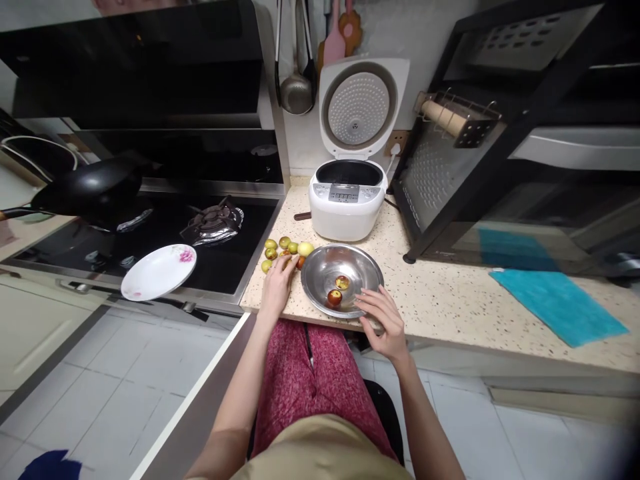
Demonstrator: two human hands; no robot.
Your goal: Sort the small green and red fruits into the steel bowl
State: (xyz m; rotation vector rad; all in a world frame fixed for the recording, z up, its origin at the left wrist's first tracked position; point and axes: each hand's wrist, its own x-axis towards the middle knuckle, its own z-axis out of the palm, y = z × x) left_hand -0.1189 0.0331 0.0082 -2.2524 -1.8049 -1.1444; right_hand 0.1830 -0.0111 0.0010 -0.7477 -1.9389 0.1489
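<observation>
A steel bowl (pixel 320 267) sits at the front edge of the speckled counter (pixel 450 293) with two reddish fruits (pixel 338 290) inside. Just left of it lies a cluster of several small green and reddish fruits (pixel 286 249). My left hand (pixel 277 283) reaches into that cluster, fingertips on the fruits; whether it grips one I cannot tell. My right hand (pixel 383 320) rests on the bowl's near right rim, fingers spread along it.
A white rice cooker (pixel 347 197) stands open behind the bowl. A black gas hob (pixel 150 233) lies to the left, with a black pan (pixel 93 187) and a white flowered plate (pixel 159 272). A black rack (pixel 500 167) and a teal cloth (pixel 557 303) fill the right.
</observation>
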